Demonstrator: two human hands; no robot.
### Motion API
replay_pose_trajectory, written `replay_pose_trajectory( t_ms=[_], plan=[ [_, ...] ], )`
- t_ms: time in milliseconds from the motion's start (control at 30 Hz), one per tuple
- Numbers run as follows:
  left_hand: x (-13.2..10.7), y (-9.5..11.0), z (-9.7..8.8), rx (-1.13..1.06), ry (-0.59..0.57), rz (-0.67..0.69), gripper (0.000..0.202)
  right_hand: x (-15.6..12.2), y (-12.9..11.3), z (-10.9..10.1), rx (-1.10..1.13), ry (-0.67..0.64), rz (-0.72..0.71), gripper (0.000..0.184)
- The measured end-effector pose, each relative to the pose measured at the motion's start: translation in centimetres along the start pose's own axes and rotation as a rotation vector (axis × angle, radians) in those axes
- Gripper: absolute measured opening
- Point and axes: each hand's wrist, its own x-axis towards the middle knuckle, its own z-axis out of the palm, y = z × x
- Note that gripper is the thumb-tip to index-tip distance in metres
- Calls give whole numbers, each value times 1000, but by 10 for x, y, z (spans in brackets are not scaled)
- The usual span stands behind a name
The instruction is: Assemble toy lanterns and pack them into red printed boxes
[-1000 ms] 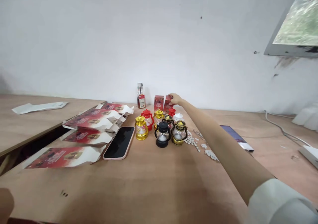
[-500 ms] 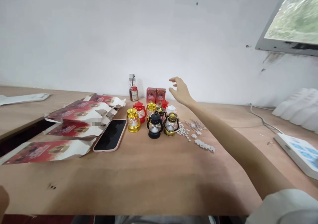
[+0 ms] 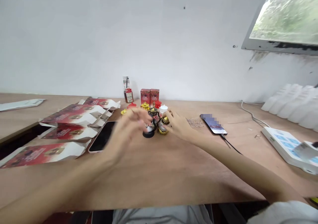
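Observation:
My left hand (image 3: 131,124), smeared by motion, is in front of a small black lantern (image 3: 148,134) and covers much of it. Whether its fingers touch that lantern is unclear. On the other side, the fingers and thumb of my right hand (image 3: 179,126) curl around the right side and top of a bronze-gold lantern (image 3: 162,131), which stands upright on the table. Behind them are another dark bronze lantern (image 3: 153,110), a white one (image 3: 163,108), a gold one (image 3: 145,106) and red ones (image 3: 157,104). A second gold lantern (image 3: 124,112) is mostly hidden by my left hand.
Flattened red boxes (image 3: 64,152) lie at left beside a phone (image 3: 105,136). Two upright red boxes (image 3: 149,95) and a bottle (image 3: 128,94) stand near the wall. Small metal pieces (image 3: 194,123), a plugged-in phone (image 3: 213,124) and a power strip (image 3: 289,147) are at right.
My right hand has come back and down from near the wall to the bronze-gold lantern. My left hand has swung in from the left edge to the black lantern. The view has turned slightly right.

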Motion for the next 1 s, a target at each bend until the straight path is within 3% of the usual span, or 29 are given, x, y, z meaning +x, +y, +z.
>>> replay_pose_trajectory(
  t_ms=[67,133,167,233,300,400,467,533,667,733,833,1000],
  plan=[
    [-6,-26,11,-131,-56,-370,32,-12,-5,4,13,128,-31,25],
    [-11,-51,21,-291,-90,-736,46,-29,-12,7,-8,315,-156,20],
    [-11,-61,25,-366,-123,-808,52,-37,-16,9,-29,412,-266,17],
    [-10,-73,32,-452,-172,-780,53,-53,-24,12,-50,559,-545,13],
    [-6,-76,37,-465,-191,-648,45,-64,-28,15,-25,595,-774,15],
    [1,-74,38,-368,-151,-421,42,-71,-25,22,87,580,-930,7],
    [5,-73,33,-206,-111,-246,43,-72,-18,25,133,605,-863,11],
    [8,-73,26,20,-80,-81,46,-71,-9,27,90,575,-640,16],
    [11,-74,17,288,-39,123,48,-66,5,31,-116,233,-61,19],
    [11,-76,18,352,-51,191,44,-64,11,35,-174,89,104,23],
    [10,-82,21,424,-103,260,41,-61,18,41,-166,-59,159,29],
    [7,-94,22,480,-153,298,44,-59,23,45,-161,-229,133,31]
  ],
)
